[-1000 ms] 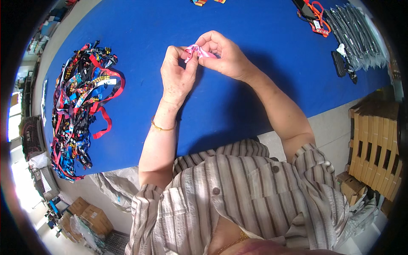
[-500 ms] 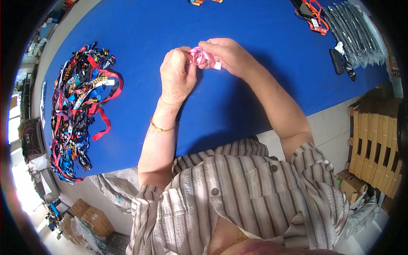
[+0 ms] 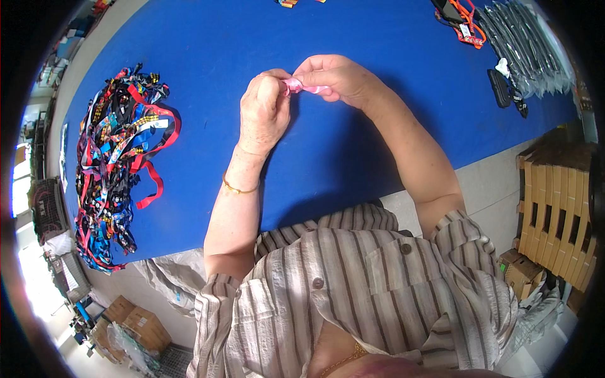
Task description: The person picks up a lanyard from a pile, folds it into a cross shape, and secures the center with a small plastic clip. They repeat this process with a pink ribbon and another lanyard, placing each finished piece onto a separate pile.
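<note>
Above the blue tabletop, a small pink satiny ribbon is bunched up between my two hands. My left hand is closed round one side of it, with the knuckles upward. Thumb and fingers of my right hand pinch the other side, and a pale pink end sticks out below the thumb. Much of the ribbon is hidden inside the fingers, so I cannot tell whether it is knotted or only folded.
A big heap of colourful straps lies on the left of the table, a red loop trailing off it. At the far right are flat plastic-wrapped packs, a black case and orange straps. Cardboard stands beyond the right edge.
The pink loops that stood up between my hands are drawn into a smaller bunch. My right thumb and fingers have closed further over the ribbon, and its end now points sideways.
</note>
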The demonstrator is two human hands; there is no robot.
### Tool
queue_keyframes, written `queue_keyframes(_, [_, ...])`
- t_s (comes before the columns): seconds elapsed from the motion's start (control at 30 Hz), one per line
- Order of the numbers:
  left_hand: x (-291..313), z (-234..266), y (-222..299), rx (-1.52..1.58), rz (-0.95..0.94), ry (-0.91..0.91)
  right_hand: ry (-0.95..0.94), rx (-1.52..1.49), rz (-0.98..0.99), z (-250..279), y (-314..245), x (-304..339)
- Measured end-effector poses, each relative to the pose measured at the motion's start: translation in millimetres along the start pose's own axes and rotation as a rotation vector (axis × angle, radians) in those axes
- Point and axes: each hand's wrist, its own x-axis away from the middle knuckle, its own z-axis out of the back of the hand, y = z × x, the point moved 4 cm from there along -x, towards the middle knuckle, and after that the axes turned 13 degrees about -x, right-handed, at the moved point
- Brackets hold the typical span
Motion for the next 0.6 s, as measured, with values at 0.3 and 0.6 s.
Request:
queue_keyframes(0.3, [-2.8, 4.0, 4.4, -0.186, 0.015, 0.109, 0.243, 0.101, 0.444, -10.4, -11.1, -1.1])
queue_keyframes(0.6, [14.9, -15.1, -25.6, 0.888, 0.755, -0.138, 0.311, 0.365, 0.822, -13.0, -11.5, 2.0])
